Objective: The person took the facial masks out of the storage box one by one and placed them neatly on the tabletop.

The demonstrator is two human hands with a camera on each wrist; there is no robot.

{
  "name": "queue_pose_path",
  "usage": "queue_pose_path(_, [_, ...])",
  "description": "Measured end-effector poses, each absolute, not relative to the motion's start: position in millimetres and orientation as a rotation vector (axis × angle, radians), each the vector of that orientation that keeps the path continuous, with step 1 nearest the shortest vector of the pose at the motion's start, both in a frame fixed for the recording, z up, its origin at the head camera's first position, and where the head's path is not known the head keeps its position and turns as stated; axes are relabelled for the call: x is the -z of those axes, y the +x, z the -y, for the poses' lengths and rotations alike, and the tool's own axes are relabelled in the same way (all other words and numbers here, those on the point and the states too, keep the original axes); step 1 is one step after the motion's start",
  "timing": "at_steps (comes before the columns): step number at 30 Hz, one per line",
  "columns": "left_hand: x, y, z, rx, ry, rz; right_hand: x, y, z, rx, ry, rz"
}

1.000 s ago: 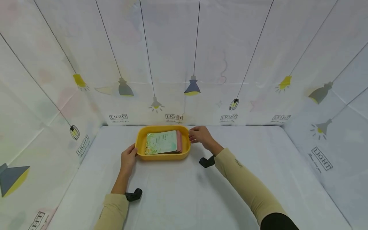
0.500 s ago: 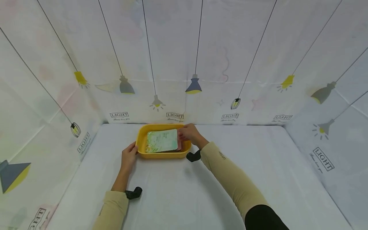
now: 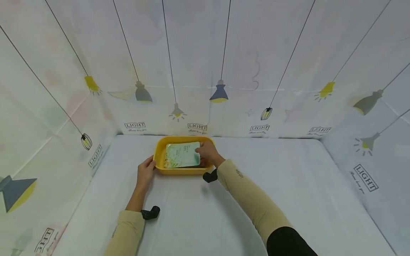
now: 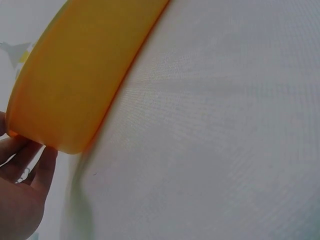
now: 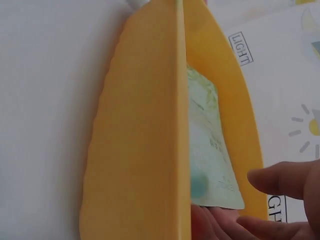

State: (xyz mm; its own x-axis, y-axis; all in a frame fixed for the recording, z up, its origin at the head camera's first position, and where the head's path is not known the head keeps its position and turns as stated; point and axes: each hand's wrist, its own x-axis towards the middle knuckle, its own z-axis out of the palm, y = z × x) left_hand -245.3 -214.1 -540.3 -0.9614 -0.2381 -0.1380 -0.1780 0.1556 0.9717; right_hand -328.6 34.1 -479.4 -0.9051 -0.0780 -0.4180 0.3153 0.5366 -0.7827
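A yellow plastic tray (image 3: 184,171) stands at the back of the white table. My left hand (image 3: 145,173) grips its left end; in the left wrist view, fingers (image 4: 46,167) reach under the end, with the thumb at the rim. Inside lies a flat pale-green sachet (image 3: 182,155) with a leafy print, on top of other flat sachets mostly hidden beneath it. My right hand (image 3: 208,151) is inside the tray's right end, thumb overlapping the green sachet's right edge. In the right wrist view, the thumb (image 5: 272,177) stands apart from the sachet, with fingers at its end.
A white cloth covers the table (image 3: 192,213). Behind the tray rises a cloth backdrop (image 3: 189,64) printed with hanging lamps, which also runs along both sides. A black wrist camera (image 3: 210,176) on the right arm sits close to the tray's front right corner.
My right hand has moved left from outside the tray's right rim, over the pinkish sachet edges, to the green sachet's right edge. The left hand keeps its hold on the tray.
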Motion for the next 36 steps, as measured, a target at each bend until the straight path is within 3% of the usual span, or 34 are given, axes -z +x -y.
queue_pose_path(11, [536,-249,211,1.963,0.483,2.368,485,-324,-20,1.566,0.399,-2.315])
queue_pose_path(23, [540,-249,209,1.999,0.469,2.331,495,-314,-12,1.585,0.089,-2.423])
queue_pose_path(36, [542,-248,211,1.977,0.46,2.321,501,-311,-10,1.665,0.052,-2.377])
